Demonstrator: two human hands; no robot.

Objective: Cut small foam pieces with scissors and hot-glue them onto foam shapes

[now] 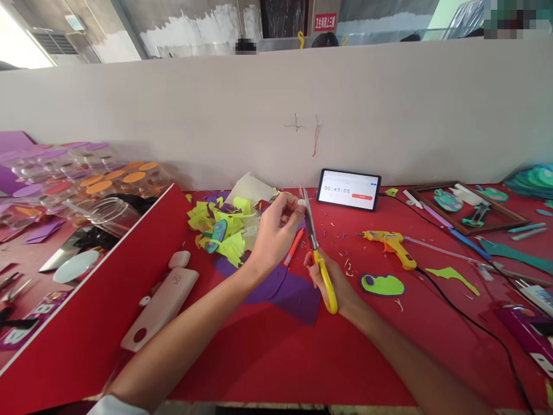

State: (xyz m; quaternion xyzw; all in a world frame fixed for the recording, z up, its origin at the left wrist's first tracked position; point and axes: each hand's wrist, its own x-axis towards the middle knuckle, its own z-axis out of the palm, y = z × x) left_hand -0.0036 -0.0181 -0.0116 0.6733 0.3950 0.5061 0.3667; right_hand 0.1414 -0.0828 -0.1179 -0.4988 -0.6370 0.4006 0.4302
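My right hand (330,276) grips a pair of scissors (329,288) by the yellow handles, blades pointing up and away from me. Close beside the blades, my left hand (280,222) is pinched; whatever is between its fingertips is too small to make out. Under my hands lies a purple foam sheet (298,294) on the red table. A red pen (294,246) rests just behind it. To the left is a heap of yellow-green scraps (233,245) with a teal and purple cut-out (216,235) on top. A lime shape with a purple border (383,285) lies right of the scissors.
A yellow hot glue gun (391,245) with a black cord lies to the right. A tablet showing a timer (349,190) leans against the partition (242,115). Left are a pale power bank (162,308) and a red divider (108,305). A wooden frame (496,227) sits far right.
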